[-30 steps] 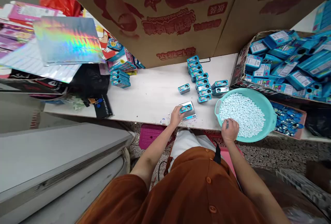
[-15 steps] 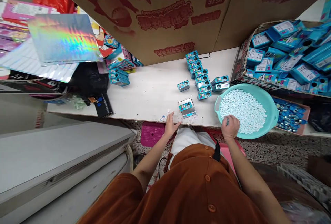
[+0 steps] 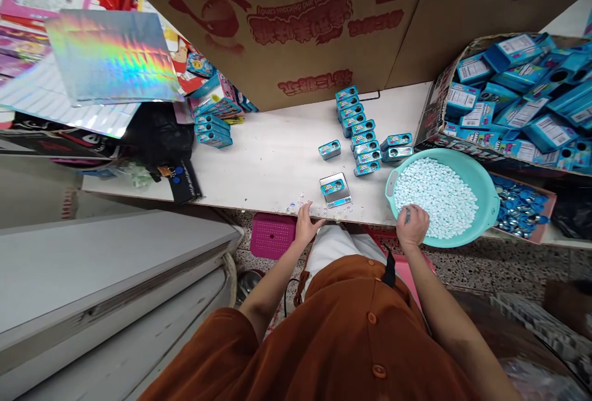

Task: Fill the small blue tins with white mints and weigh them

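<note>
My left hand (image 3: 306, 226) rests at the table's front edge, thumb and fingers apart, with nothing in it. Just beyond it, a small blue box (image 3: 333, 187) lies on a pocket scale (image 3: 340, 199). My right hand (image 3: 413, 226) is closed over the near left rim of a turquoise basin (image 3: 488, 188). Something small and greyish shows between its fingers, too small to name. White candy pieces (image 3: 437, 197) fill much of the basin. A row of blue boxes (image 3: 363, 139) stands behind the scale, with one blue box (image 3: 329, 150) set apart on the left.
At the right stands a carton (image 3: 428, 132) heaped with blue boxes, and a tray of blue caps (image 3: 520, 210) sits beside the basin. A large cardboard box (image 3: 314, 55) closes off the back. Packaging and a silvery sheet (image 3: 113, 58) pile up at the left.
The view has shifted slightly. Both hands keep nearly the same place and pose, and the boxes, scale and basin stay put.
</note>
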Demonstrator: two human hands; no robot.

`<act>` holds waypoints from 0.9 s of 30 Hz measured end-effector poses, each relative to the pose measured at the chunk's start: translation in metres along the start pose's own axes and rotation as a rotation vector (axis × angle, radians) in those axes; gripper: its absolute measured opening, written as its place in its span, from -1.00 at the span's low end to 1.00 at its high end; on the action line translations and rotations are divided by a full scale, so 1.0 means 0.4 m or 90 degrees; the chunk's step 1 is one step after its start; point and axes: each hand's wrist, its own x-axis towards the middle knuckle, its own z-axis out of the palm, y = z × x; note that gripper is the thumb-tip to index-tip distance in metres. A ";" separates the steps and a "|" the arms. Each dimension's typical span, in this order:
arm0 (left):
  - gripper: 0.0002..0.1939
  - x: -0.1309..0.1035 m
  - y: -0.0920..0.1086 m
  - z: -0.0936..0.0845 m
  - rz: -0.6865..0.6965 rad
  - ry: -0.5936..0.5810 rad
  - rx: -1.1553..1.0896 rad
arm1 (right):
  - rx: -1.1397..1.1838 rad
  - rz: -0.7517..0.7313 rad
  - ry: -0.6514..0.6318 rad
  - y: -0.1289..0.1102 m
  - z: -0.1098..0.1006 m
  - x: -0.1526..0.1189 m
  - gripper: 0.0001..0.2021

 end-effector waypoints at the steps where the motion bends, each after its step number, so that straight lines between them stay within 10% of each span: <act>1: -0.31 0.001 0.002 -0.002 0.000 0.000 -0.002 | 0.002 0.002 -0.002 0.000 -0.001 0.000 -0.79; 12: -0.24 0.132 0.080 0.045 0.012 0.080 -0.057 | 0.063 0.026 -0.017 -0.001 -0.001 -0.002 -0.78; 17: -0.58 0.228 0.140 0.055 0.038 0.041 -0.136 | 0.215 0.153 0.042 -0.014 -0.019 0.018 -0.72; 22: -0.57 0.229 0.321 -0.015 0.246 -0.065 -0.134 | 0.608 0.388 0.105 -0.098 -0.060 0.102 -0.61; 27: -0.52 0.211 0.539 -0.039 0.460 -0.176 -0.005 | 1.123 0.578 -0.093 -0.190 -0.102 0.198 -0.61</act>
